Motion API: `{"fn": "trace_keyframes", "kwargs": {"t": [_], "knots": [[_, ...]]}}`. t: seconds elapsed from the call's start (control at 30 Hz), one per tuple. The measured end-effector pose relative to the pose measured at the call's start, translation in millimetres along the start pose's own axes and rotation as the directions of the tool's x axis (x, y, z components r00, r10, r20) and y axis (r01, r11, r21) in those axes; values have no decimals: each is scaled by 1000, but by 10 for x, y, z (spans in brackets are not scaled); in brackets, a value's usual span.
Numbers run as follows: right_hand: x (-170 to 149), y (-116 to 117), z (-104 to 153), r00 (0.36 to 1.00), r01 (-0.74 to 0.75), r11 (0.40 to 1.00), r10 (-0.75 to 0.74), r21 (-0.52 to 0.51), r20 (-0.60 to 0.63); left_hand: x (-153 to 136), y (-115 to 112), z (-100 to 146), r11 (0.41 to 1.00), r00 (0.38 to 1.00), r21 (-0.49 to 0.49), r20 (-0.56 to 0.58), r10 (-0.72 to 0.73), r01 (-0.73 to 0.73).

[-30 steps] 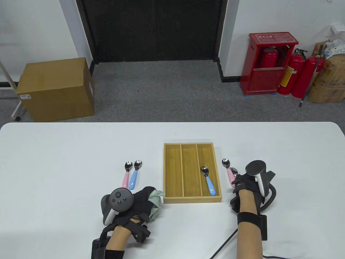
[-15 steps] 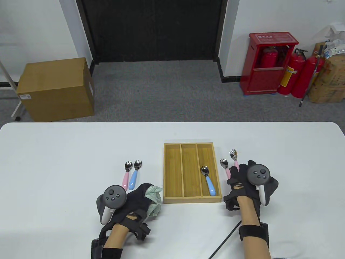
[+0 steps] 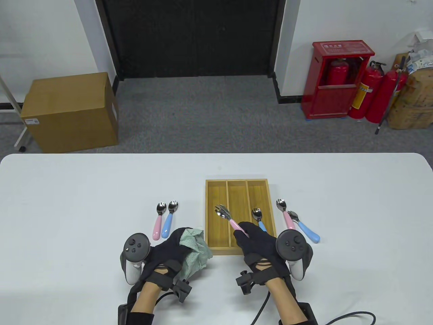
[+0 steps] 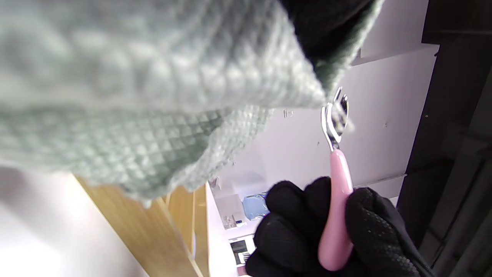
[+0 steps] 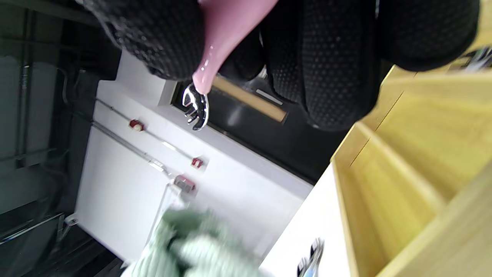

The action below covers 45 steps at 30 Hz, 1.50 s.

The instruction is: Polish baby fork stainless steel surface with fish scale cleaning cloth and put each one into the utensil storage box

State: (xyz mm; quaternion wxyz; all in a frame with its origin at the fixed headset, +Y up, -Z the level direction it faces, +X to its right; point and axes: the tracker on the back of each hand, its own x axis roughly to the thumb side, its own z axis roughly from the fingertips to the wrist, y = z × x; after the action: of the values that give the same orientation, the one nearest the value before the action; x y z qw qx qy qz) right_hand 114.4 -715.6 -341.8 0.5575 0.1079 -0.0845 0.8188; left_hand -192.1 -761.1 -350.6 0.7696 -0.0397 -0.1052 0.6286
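The right hand (image 3: 258,242) grips a pink-handled fork (image 3: 227,218) by its handle, fingers curled around it, and holds it above the wooden storage box (image 3: 267,189) with the steel head tilted up and toward the left, over the left and middle compartments. In the left wrist view the fork (image 4: 335,161) stands upright out of the black glove (image 4: 326,231), its tines just beside the edge of the cloth. The left hand (image 3: 169,252) clutches a bunched pale-green cloth (image 3: 194,252), which hangs off the fingers just beside the box's near left corner.

The box sits near the middle of the table (image 3: 67,203), closer to its near edge. A blue-handled fork (image 3: 258,218) lies in the right compartment, its handle partly hidden by the right hand. Just beside the box's right wall lie another pink fork (image 3: 284,213) and a blue fork (image 3: 304,226), touching or nearly so. To the left of the box, apart from it, a pink fork (image 3: 158,220) and a blue fork (image 3: 168,219) lie side by side, heads pointing toward the far edge.
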Motion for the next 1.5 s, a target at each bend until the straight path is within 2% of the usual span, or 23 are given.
{"fn": "trace_keyframes", "kwargs": {"t": [0.17,0.33,0.63,0.77,0.97,1.07,1.2,1.27,1.5], "knots": [[-25,143,30,999,-31,999,30,34,31,-74,-32,-15,993,992,-21,-33,118,-119],[-32,217,41,998,6,998,-9,56,60,-125,-66,-38,969,970,-63,-56,235,-238],[2,414,97,998,2,986,-14,168,68,-100,-146,-27,901,913,-147,-44,405,-407],[11,504,117,998,18,975,-30,219,55,-70,-265,-18,868,886,-186,-51,460,-461],[-5,639,128,992,122,928,-129,351,-1,-50,-435,7,797,809,-144,-71,583,-587],[0,669,133,994,102,911,-111,399,0,-64,-422,14,816,822,-100,-56,567,-569],[21,697,134,991,123,908,-134,400,-1,10,-362,6,861,864,-77,-10,504,-503],[27,707,131,991,120,913,-134,390,9,42,-334,5,876,877,-30,16,481,-481],[25,701,136,994,93,918,-108,384,18,74,-239,-6,928,928,27,41,370,-371]]}}
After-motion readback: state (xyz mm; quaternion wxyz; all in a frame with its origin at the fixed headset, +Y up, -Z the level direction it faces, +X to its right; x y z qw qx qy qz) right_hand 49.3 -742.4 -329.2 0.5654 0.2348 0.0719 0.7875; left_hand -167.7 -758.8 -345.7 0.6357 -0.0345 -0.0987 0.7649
